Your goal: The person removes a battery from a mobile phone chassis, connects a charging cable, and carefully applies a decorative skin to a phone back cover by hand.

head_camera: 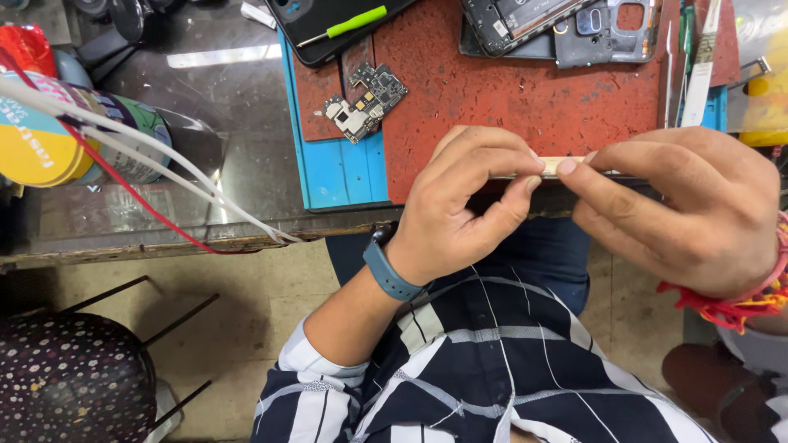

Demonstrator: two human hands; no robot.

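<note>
Red mat [525, 90] on a blue one [341, 172] — navy, white-striped shirt [509, 369] — blue wristband [387, 271].

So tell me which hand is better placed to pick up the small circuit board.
Left. The left hand is nearer the circuit board, up and left on the mat; the right hand sits farther off. Both pinch the thin strip.

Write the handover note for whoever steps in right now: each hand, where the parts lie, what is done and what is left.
Left hand: pinching the near end of a thin pale strip at the bench edge.
Right hand: pinching the same strip from the other side, fingertips meeting the left's.
Parts: bare circuit board on the red mat; opened phone body and grey inner frame at the mat's far edge; dark phone with a green tool far left.
Done: phone opened, board out.
Left: the strip is not yet placed anywhere.
</note>
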